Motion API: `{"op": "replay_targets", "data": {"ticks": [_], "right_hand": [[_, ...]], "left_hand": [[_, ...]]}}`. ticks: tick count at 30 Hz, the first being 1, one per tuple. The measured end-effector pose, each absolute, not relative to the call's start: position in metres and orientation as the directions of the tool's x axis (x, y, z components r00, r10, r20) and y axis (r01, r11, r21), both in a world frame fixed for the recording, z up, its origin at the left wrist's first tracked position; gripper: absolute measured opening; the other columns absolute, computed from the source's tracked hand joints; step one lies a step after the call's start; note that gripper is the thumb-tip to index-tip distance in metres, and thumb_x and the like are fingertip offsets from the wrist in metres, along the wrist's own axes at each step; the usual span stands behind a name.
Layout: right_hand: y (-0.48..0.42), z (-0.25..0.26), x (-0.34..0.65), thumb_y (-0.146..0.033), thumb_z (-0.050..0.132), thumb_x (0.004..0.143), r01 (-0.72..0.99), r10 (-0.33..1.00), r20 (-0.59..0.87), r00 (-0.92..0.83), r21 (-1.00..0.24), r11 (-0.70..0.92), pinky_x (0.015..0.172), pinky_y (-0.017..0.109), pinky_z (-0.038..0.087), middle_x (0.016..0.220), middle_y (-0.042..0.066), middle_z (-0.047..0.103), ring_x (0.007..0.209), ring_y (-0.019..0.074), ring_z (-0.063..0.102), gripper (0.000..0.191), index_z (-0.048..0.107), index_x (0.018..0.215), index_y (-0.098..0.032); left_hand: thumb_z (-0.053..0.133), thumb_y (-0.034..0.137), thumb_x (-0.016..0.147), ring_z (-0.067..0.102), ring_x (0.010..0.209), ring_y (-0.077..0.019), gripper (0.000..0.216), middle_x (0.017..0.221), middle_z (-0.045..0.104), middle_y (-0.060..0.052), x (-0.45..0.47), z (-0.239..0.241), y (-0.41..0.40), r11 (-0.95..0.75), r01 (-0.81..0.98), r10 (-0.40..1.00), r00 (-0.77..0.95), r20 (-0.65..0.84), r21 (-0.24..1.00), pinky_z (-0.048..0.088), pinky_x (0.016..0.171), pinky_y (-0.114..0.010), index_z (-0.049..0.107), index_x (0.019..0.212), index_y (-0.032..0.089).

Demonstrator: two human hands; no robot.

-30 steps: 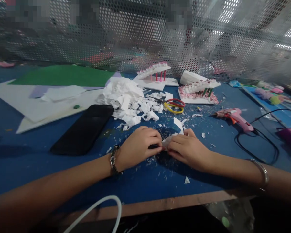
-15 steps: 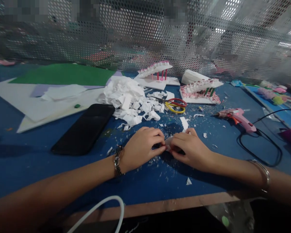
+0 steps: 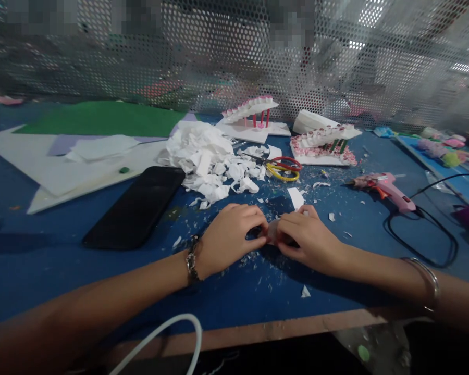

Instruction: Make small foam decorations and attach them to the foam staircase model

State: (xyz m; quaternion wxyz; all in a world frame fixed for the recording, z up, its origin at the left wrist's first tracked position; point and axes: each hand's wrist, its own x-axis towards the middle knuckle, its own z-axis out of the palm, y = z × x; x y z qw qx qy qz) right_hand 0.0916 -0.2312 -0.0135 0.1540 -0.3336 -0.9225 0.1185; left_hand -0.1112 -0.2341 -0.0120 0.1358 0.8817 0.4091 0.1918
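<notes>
My left hand (image 3: 229, 237) and my right hand (image 3: 308, 239) meet on the blue table (image 3: 54, 260), fingers curled and pinching a small pale piece (image 3: 272, 230) between them. The piece is mostly hidden by my fingers. A white scrap (image 3: 296, 198) lies just beyond my right hand. A heap of white foam cuttings (image 3: 207, 159) sits behind my left hand. A beaded bracelet circles my left wrist and a metal bangle my right.
A black phone (image 3: 136, 208) lies left of my hands. Scissors with red and yellow handles (image 3: 283, 169) rest by the cuttings. A pink glue gun (image 3: 386, 187) with black cord lies right. Two white foam models (image 3: 250, 117) (image 3: 322, 143) stand before a perforated screen. White and green sheets (image 3: 97, 120) lie far left.
My hands have drawn slightly closer together around the small piece. The white scrap that stood up by my right hand now lies flat on the table.
</notes>
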Motion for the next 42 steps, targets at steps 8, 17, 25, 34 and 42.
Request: {"op": "replay_targets", "data": {"ticks": [8, 17, 25, 34, 42], "right_hand": [[-0.226, -0.011, 0.102, -0.019, 0.05, 0.089, 0.635, 0.674, 0.159, -0.721, -0.237, 0.735, 0.086, 0.032, 0.021, 0.078, 0.0, 0.063, 0.073, 0.0143, 0.056, 0.013, 0.057, 0.08, -0.015], [-0.229, -0.004, 0.102, -0.025, 0.035, 0.097, 0.595, 0.558, 0.372, -0.742, -0.017, 0.804, 0.086, 0.036, 0.019, 0.07, 0.0, 0.062, 0.065, 0.013, 0.052, 0.031, 0.057, 0.076, -0.016], [-0.231, -0.01, 0.093, -0.029, 0.056, 0.09, 0.496, 0.486, 0.254, -0.836, -0.028, 0.868, 0.081, 0.033, 0.021, 0.092, 0.002, 0.067, 0.083, 0.0166, 0.06, 0.013, 0.059, 0.092, -0.016], [-0.23, -0.009, 0.092, -0.023, 0.046, 0.094, 0.48, 0.451, 0.302, -0.84, 0.024, 0.877, 0.092, 0.036, 0.018, 0.089, 0.001, 0.068, 0.081, 0.0148, 0.06, 0.018, 0.062, 0.087, -0.016], [-0.232, 0.005, 0.102, -0.017, 0.036, 0.097, 0.413, 0.3, 0.426, -0.853, 0.202, 0.888, 0.073, 0.031, 0.025, 0.075, 0.0, 0.062, 0.071, 0.0136, 0.049, 0.027, 0.059, 0.083, -0.016]], "left_hand": [[0.057, 0.024, 0.086, 0.06, 0.088, -0.0183, 0.01, 0.098, 0.062, -0.005, -0.117, -0.012, -0.233, -0.708, 0.605, 0.699, 0.674, 0.24, 0.364, 0.039, 0.078, -0.032, 0.065, 0.085, 0.019], [0.06, 0.028, 0.085, 0.06, 0.09, -0.0192, 0.01, 0.095, 0.065, -0.002, -0.12, -0.012, -0.228, -0.722, 0.595, 0.681, 0.702, 0.209, 0.352, 0.037, 0.083, -0.034, 0.065, 0.088, 0.02], [0.062, 0.029, 0.079, 0.06, 0.093, -0.0193, 0.011, 0.097, 0.065, -0.002, -0.119, -0.008, -0.229, -0.662, 0.627, 0.729, 0.666, 0.157, 0.411, 0.032, 0.093, -0.039, 0.064, 0.085, 0.02], [0.065, 0.031, 0.079, 0.058, 0.095, -0.0187, 0.014, 0.099, 0.063, -0.001, -0.12, -0.009, -0.227, -0.655, 0.637, 0.729, 0.675, 0.117, 0.406, 0.03, 0.096, -0.04, 0.062, 0.087, 0.02], [0.051, 0.019, 0.09, 0.061, 0.083, -0.0111, 0.013, 0.087, 0.067, 0.003, -0.12, -0.003, -0.237, -0.814, 0.544, 0.575, 0.709, 0.408, 0.203, 0.028, 0.096, -0.034, 0.061, 0.083, 0.02]]}}
